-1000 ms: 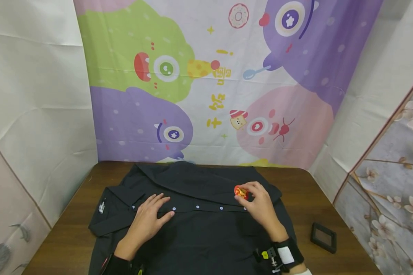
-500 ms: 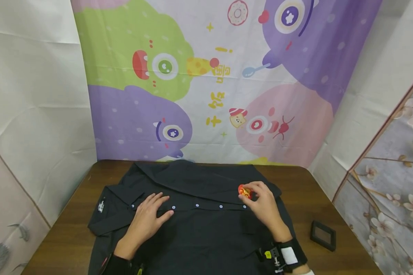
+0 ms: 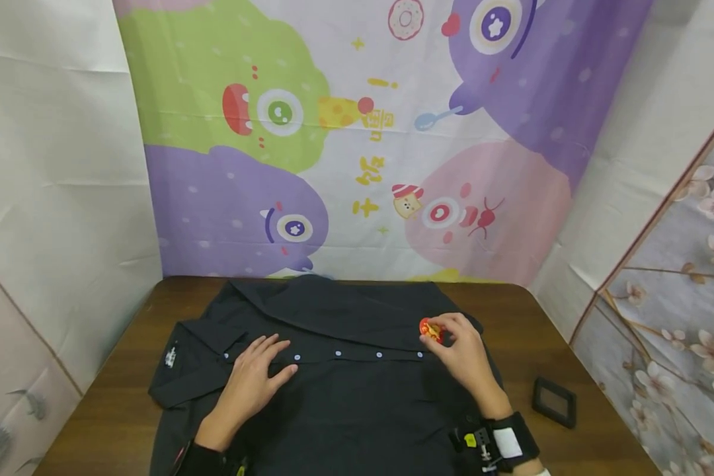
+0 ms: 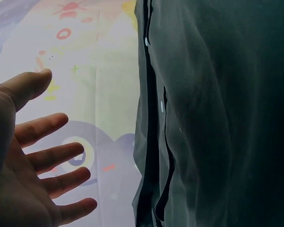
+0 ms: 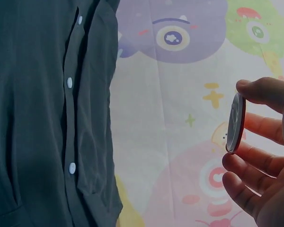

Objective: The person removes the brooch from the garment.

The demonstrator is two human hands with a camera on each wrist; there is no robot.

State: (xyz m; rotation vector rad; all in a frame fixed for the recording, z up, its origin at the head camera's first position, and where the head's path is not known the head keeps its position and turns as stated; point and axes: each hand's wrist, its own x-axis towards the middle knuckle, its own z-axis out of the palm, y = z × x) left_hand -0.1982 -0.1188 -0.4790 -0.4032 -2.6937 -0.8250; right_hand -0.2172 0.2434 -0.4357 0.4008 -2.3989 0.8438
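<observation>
1. The right hand [image 3: 461, 350] pinches a small round badge [image 3: 431, 330] by its edge, thumb on one side and fingers on the other. The badge is red and yellow, and it sits just above the right end of the shirt [image 3: 345, 396], near the row of white buttons [image 3: 336, 355].
2. The left hand [image 3: 250, 383] lies flat on the shirt with fingers straight and spread – it holds nothing.
3. I think it is best to keep that flat hand pressing so the cloth stays smooth. Hold the badge by its rim, not its face, and bring it down slowly and level.
4. The shirt is dark and spread out on a brown wooden table [image 3: 113, 396].
5. A little dark frame [image 3: 553, 402] lies on the table to the right – apart from the shirt.
6. Behind hangs a bright cloth [image 3: 357, 132] with cartoon monsters. White sheets [image 3: 53, 152] hang at the sides.
</observation>
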